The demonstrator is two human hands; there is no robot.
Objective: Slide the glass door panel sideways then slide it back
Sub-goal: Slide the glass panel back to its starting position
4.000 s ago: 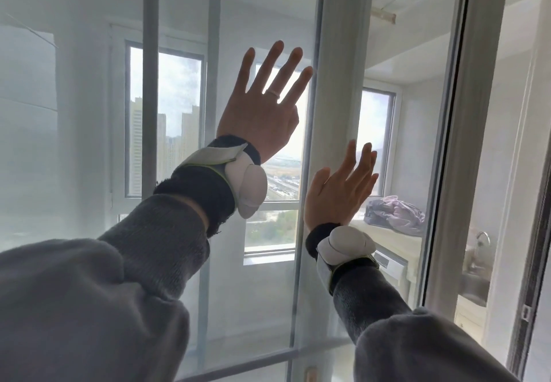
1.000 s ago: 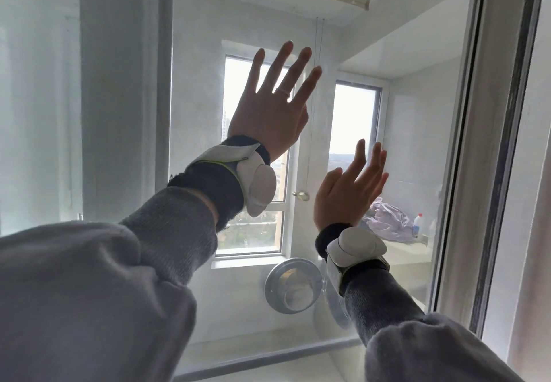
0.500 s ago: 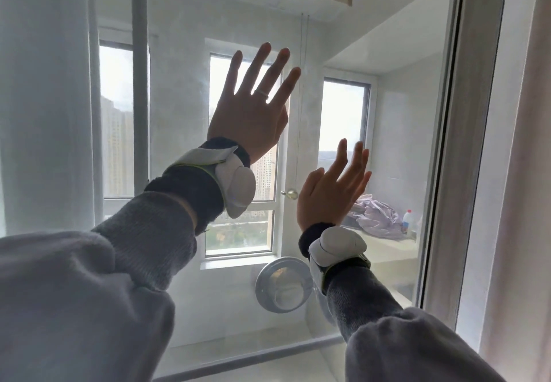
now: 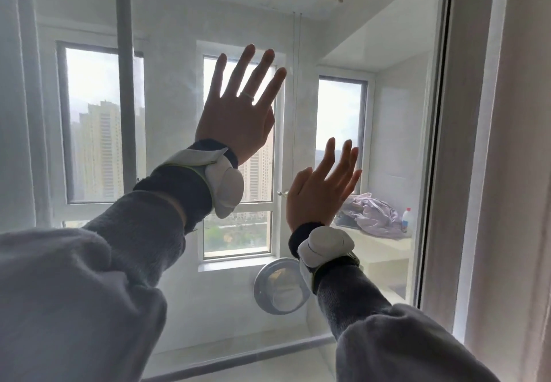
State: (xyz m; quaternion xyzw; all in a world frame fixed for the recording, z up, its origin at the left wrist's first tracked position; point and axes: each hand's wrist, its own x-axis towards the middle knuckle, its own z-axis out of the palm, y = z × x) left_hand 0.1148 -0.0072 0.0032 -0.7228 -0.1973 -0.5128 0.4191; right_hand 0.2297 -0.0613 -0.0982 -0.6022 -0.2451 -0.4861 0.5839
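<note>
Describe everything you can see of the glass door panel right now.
The glass door panel is a large clear pane, slightly hazy, upright, filling most of the view. Its pale metal-looking frame edge stands at the right, a rail along the bottom. The left hand and right hand are spread flat against it.

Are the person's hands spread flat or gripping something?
Spread flat. Left hand and right hand show open, splayed fingers against the glass door panel; neither curls around a handle or edge.

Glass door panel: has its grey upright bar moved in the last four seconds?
Yes, leftward. The upright bar now crosses the left window; earlier it stood beside the right window.
</note>
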